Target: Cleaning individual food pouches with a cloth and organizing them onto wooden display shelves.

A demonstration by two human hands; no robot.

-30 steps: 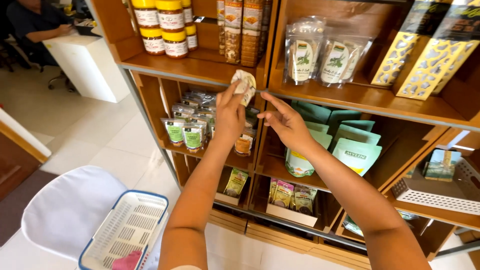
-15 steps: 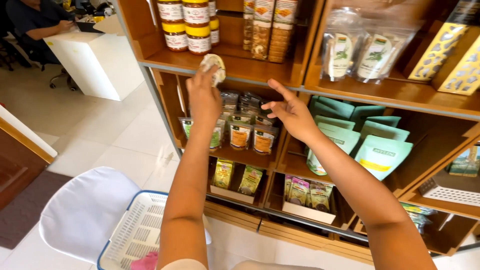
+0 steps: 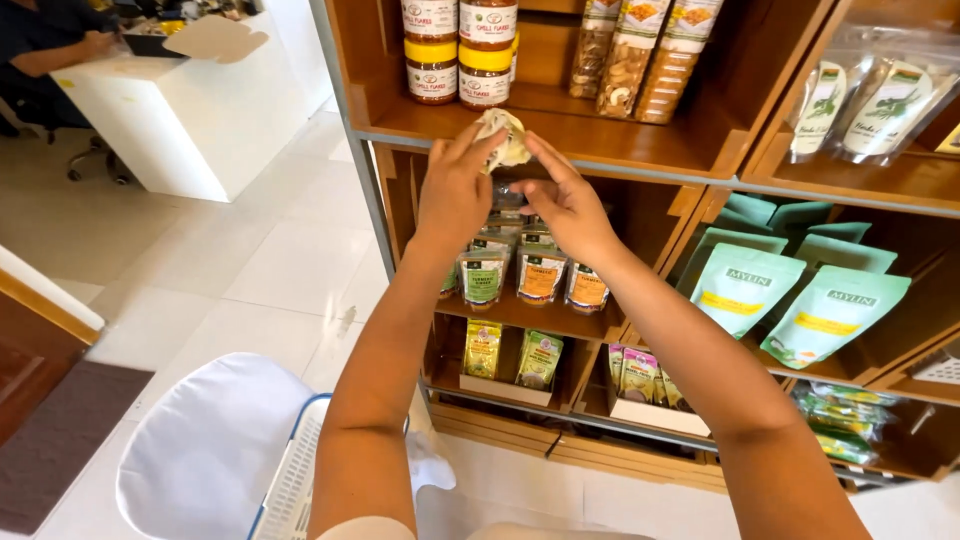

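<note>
Right hand (image 3: 568, 205) now beside left hand (image 3: 455, 190) on pale packet (image 3: 503, 137).

A shop. Wooden shelves (image 3: 560, 135) carry rows of labelled jars (image 3: 458, 45), pouches (image 3: 790, 300) and packets. White counter (image 3: 190, 110) behind, plastic basket (image 3: 290, 480) below.

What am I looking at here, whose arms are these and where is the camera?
The camera sits on a person's head and looks down, so the two bare arms reaching forward are that person's own. Both hands, left hand and right hand, meet on a small pale crumpled packet at the edge of a wooden shelf. On that shelf stand jars with yellow lids. Below are small pouches, and to the right green bags. Near the floor is a white basket beside a white chair. Another person sits at a white counter far left.
</note>
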